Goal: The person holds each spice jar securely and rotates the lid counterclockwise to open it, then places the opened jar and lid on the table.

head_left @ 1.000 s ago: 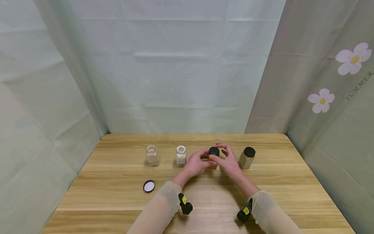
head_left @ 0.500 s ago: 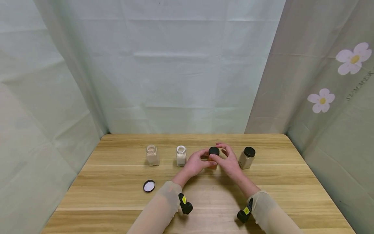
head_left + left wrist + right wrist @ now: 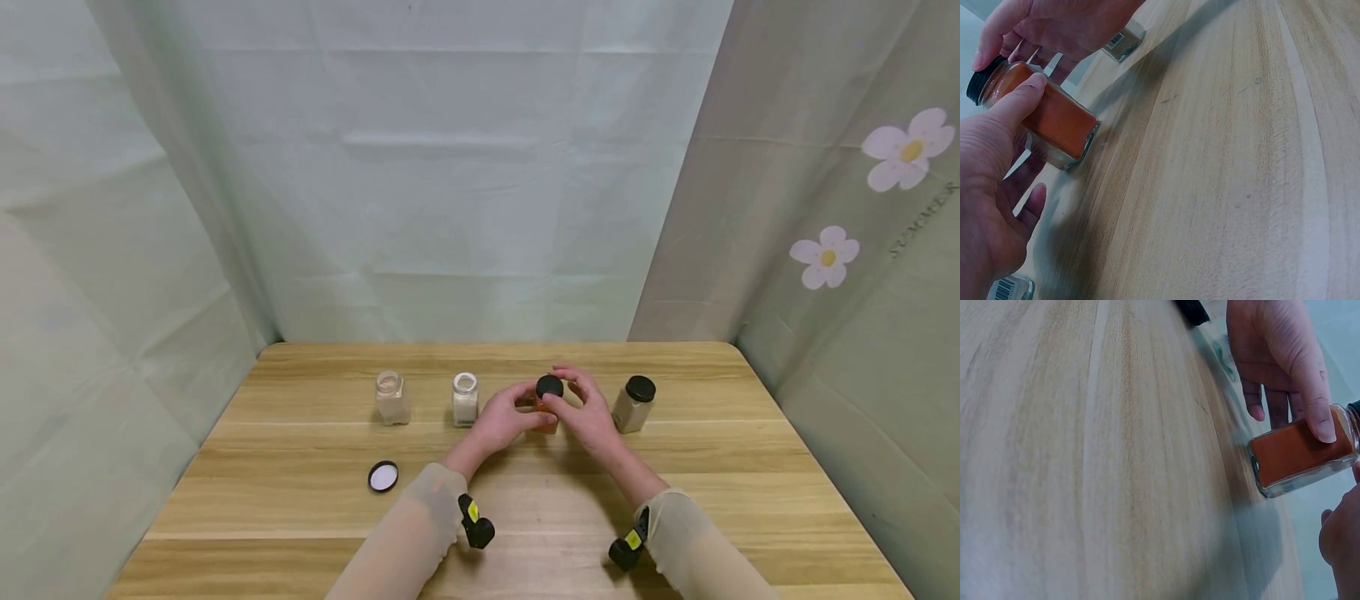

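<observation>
A square glass spice jar (image 3: 1063, 122) of orange-red powder stands upright on the table between my hands. My left hand (image 3: 498, 423) grips its body, the thumb pressed along one side and fingers behind the glass. Around its black lid (image 3: 550, 386), my right hand (image 3: 590, 418) pinches with thumb and fingertips. The lid sits on the jar's neck. In the right wrist view the powder jar (image 3: 1300, 450) shows under the left thumb, while most of the lid is cut off at the frame edge.
Left of my hands stand two lidless glass jars, one with pale tan contents (image 3: 393, 407) and one with whitish contents (image 3: 465, 408). A loose black lid (image 3: 383, 477) lies white side up nearer me. To the right stands a black-capped jar (image 3: 633, 406). Curtains hang behind the wooden table (image 3: 300, 500).
My right thumb and fingers have shifted slightly round the black lid. The left hand and the jar stay in place.
</observation>
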`<state>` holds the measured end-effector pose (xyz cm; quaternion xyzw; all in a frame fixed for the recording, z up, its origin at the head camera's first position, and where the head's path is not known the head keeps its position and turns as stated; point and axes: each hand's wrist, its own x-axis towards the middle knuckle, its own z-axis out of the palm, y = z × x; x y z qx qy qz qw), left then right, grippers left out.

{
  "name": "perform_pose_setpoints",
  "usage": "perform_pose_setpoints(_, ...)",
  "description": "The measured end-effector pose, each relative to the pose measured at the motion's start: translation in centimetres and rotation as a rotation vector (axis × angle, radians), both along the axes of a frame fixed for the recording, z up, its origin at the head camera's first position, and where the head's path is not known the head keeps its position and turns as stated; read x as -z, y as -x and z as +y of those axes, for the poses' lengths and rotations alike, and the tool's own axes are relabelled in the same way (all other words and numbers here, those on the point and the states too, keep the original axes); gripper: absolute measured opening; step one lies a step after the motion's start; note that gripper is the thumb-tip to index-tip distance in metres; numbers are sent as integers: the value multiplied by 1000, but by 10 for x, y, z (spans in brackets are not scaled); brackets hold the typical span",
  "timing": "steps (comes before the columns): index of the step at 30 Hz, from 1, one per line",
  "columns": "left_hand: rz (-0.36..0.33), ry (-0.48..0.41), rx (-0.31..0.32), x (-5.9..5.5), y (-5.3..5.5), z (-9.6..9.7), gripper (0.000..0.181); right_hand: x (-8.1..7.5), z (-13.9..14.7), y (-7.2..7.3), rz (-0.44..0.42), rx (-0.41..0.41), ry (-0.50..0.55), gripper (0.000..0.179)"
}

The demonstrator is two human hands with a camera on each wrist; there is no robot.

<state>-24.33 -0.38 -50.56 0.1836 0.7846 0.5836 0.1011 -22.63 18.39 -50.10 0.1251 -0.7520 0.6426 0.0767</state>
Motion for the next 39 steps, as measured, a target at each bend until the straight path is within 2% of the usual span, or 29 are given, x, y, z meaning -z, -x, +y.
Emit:
perform_pose_setpoints(2,-1,1,0,0,0,0,46,0,0,-1,10,-5,-3,39)
perform_pose_setpoints(9,-1,2,-1,-1,1,0,46,-35,-6,-21,15,-31,-29,41)
perform_pose_setpoints(16,-14,6,3,-2,1,0,47,-38,-6,-22,5,-31,-57,41)
perform_pose_setpoints(24,-21,-5,-4,-1,1,1,49,-7,0,-6,-24,-27,-47,53)
perform_pose_setpoints(32,-12,-8,-15,0,1,1,49,-3,0,-5,-74,-4,5,58)
perform_pose_setpoints(39,-16,-18,-12,0,1,1,48,-1,-1,-1,-42,-2,42,61)
